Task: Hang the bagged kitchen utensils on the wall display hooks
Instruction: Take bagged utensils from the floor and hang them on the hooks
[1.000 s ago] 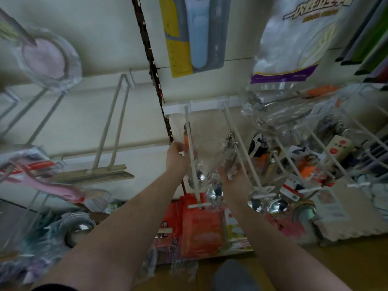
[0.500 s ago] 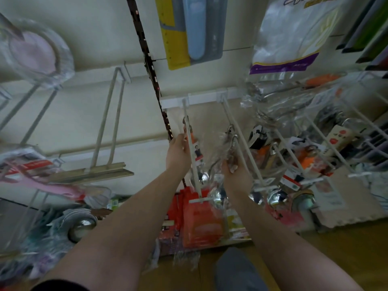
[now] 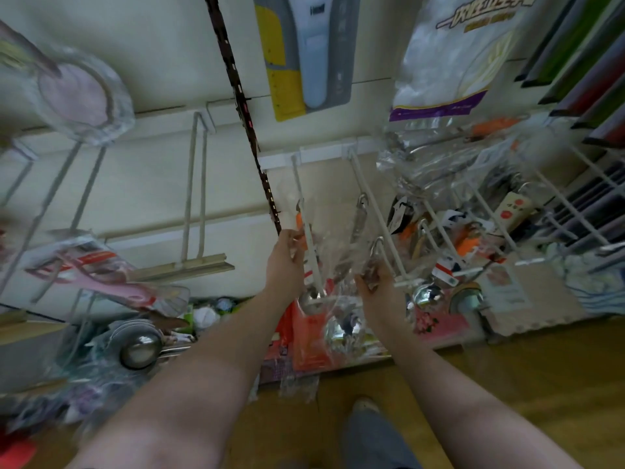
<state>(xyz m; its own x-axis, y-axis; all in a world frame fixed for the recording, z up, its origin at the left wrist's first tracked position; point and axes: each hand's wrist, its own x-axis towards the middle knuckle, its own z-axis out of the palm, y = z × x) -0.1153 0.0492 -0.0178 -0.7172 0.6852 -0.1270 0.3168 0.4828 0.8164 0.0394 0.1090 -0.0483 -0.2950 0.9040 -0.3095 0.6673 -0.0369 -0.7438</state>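
Note:
Two white wire hooks jut from a white wall rail (image 3: 324, 154). On the left hook (image 3: 306, 225) hangs a clear-bagged utensil (image 3: 316, 265) with an orange handle top and a steel bowl below. My left hand (image 3: 284, 262) pinches the top of that bag beside the hook. My right hand (image 3: 378, 286) grips the upper end of a second bagged steel utensil (image 3: 373, 257), held just left of the right hook (image 3: 375, 214). A steel utensil in clear plastic hangs between the two hooks.
More hooks to the right carry bagged utensils and tagged goods (image 3: 453, 238). An empty double hook (image 3: 198, 198) with a wooden price bar sticks out at the left. Ladles and strainers (image 3: 142, 346) lie lower left. Red packages (image 3: 311, 336) stand below. The wooden floor (image 3: 507, 374) is underneath.
The view has shifted slightly. My left hand stays at the left hook with the bag, and my right hand has lifted its bagged utensil a little toward the right hook.

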